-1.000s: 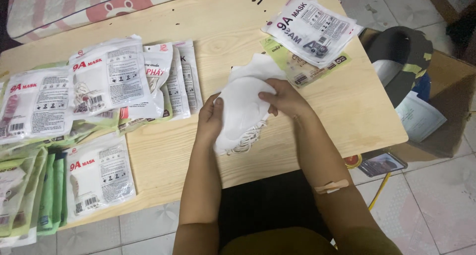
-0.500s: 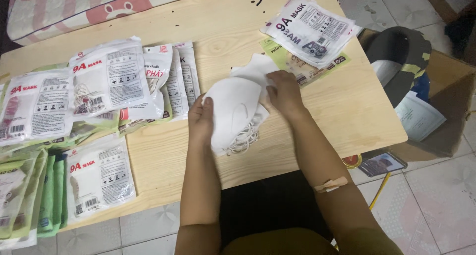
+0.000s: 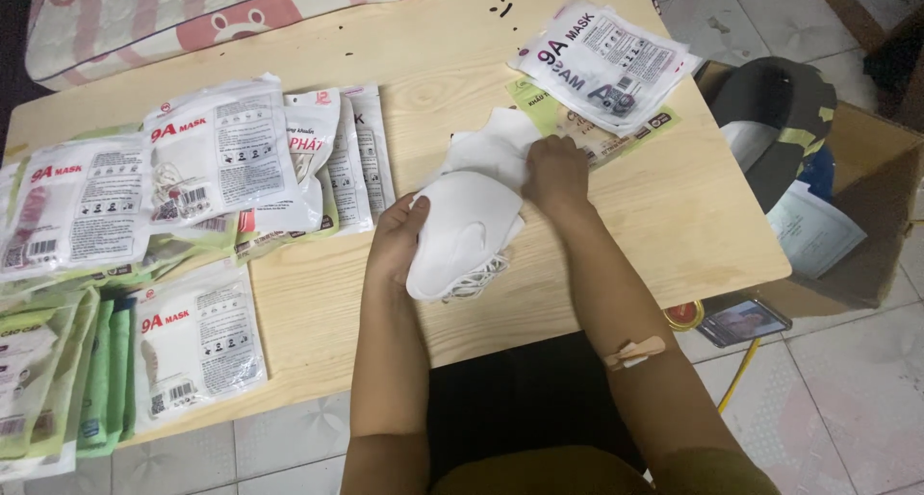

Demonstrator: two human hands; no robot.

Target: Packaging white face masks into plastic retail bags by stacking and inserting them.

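Note:
A stack of white face masks (image 3: 466, 228) lies on the wooden table (image 3: 664, 216), with thin ear loops spilling out at its near edge. My left hand (image 3: 397, 237) cups the stack's left side. My right hand (image 3: 555, 173) presses down on the far right end of the masks, fingers curled over them. Both hands are touching the same white pile, near the table's middle.
Many sealed mask packets (image 3: 217, 153) cover the table's left side, with green ones (image 3: 58, 380) at the near left corner. More packets (image 3: 604, 64) lie far right. A cardboard box (image 3: 866, 206) with a cap (image 3: 770, 120) stands right of the table. A phone (image 3: 741, 322) lies on the floor.
My left hand slid left and down along the stack's side. My right hand moved up to the far end of the masks. The pile shifted slightly and stretched out.

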